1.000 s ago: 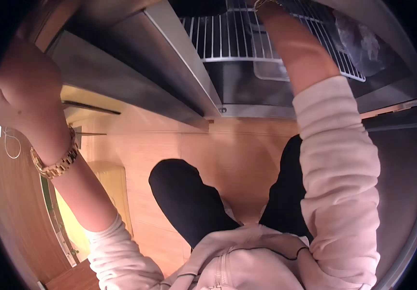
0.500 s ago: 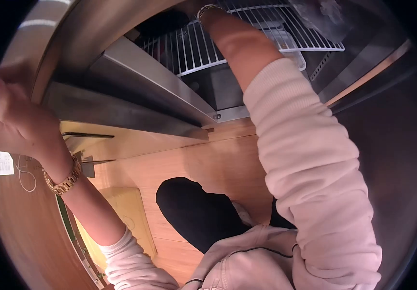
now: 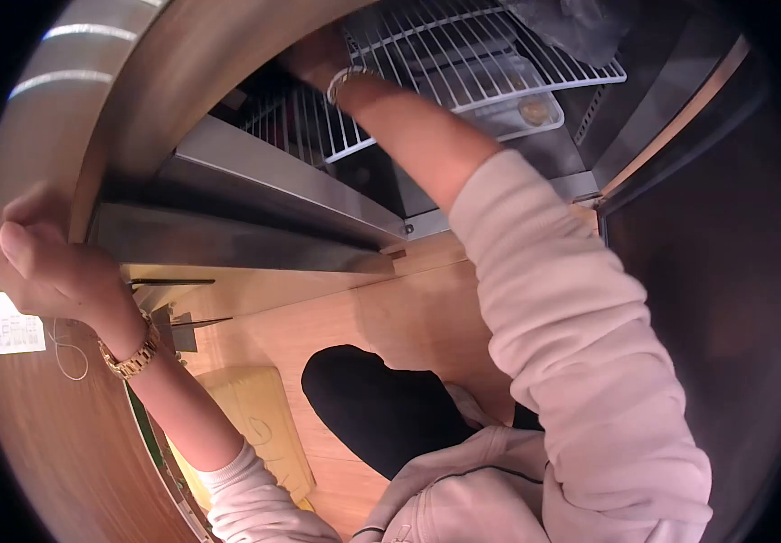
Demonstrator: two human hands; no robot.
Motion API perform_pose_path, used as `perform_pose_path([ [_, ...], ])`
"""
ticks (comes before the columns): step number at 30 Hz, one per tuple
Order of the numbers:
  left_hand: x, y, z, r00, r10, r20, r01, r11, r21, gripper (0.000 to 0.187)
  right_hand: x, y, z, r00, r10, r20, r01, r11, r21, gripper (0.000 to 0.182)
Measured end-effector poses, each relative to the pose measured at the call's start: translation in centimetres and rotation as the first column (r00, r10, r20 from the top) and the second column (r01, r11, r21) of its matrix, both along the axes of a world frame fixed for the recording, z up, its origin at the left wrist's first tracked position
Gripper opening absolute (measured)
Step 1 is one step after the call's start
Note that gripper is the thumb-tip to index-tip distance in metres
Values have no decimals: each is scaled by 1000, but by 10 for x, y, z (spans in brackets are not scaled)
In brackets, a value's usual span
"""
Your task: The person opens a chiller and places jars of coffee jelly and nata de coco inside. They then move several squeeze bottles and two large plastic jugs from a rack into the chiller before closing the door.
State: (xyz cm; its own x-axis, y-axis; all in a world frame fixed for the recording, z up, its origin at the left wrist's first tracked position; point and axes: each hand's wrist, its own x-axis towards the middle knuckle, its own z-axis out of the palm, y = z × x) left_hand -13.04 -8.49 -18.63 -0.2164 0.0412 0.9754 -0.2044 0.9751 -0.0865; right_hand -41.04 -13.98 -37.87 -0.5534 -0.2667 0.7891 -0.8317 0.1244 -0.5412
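Observation:
My right hand (image 3: 316,56) reaches into an open steel cabinet, above the left part of a white wire shelf (image 3: 426,98). Shadow and blur hide its fingers, so what it holds, if anything, does not show. A clear plastic container (image 3: 535,110) with something pale brown in it sits below the wires. On the shelf's right side lies a crumpled clear plastic bag (image 3: 580,29). My left hand (image 3: 46,262) is at the far left, its fingers curled closed beside the steel counter edge (image 3: 91,172). Whatever those fingers may hold is hidden.
A dark cabinet door (image 3: 698,299) stands open on the right. At the lower left, a yellow board or lid (image 3: 250,425) is near the wooden floor (image 3: 345,312). A white printed paper (image 3: 17,323) and a thin cord (image 3: 69,362) are on the left.
The view has shifted, showing more of the shelf and container. My right hand now appears lower and further left, over the shelf. My left hand remains near the counter edge.

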Motion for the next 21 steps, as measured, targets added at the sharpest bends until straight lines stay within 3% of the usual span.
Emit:
perform_pose_path([
  [4, -2, 5, -2, 999, 49, -20, -50, 998, -39, 47, 43, -15, -5, 971, -131, -199, 154, 983, 102, 51],
  [7, 1, 0, -2, 1000, 20, 5, -20, 1000, -6, 48, 54, -26, -15, 962, -188, -200, 221, 962, 158, 42],
  [9, 7, -6, 0, 999, 8, 38, -8, 1000, 4, 47, 43, -26, -18, 987, -31, -156, 67, 970, 232, 43],
  [11, 3, -1, -6, 1000, -15, 18, 14, 998, 65, 47, 42, 2, -11, 977, 201, 67, -208, 971, 119, 45],
  [13, 1, 7, -9, 1000, -1, -10, 2, 998, 70, 43, 42, 22, -9, 929, 341, 147, -352, 934, 60, 45],
  [15, 7, 2, 3, 993, 113, 21, -104, 961, -257, 36, 45, 40, -11, 898, 403, 178, -423, 901, 92, 46],
  [19, 1, 6, 4, 994, 105, -41, -112, 961, -253, 40, 57, 92, -10, 918, 369, 147, -394, 895, 209, 50],
  [20, 1, 7, 3, 994, 91, -54, -100, 973, -210, 39, 61, 107, -10, 952, 301, 56, -305, 921, 244, 42],
  [21, 3, 10, 3, 993, 105, -48, -112, 977, -182, 40, 77, 138, 2, 928, 360, 99, -371, 920, 130, 29],
])
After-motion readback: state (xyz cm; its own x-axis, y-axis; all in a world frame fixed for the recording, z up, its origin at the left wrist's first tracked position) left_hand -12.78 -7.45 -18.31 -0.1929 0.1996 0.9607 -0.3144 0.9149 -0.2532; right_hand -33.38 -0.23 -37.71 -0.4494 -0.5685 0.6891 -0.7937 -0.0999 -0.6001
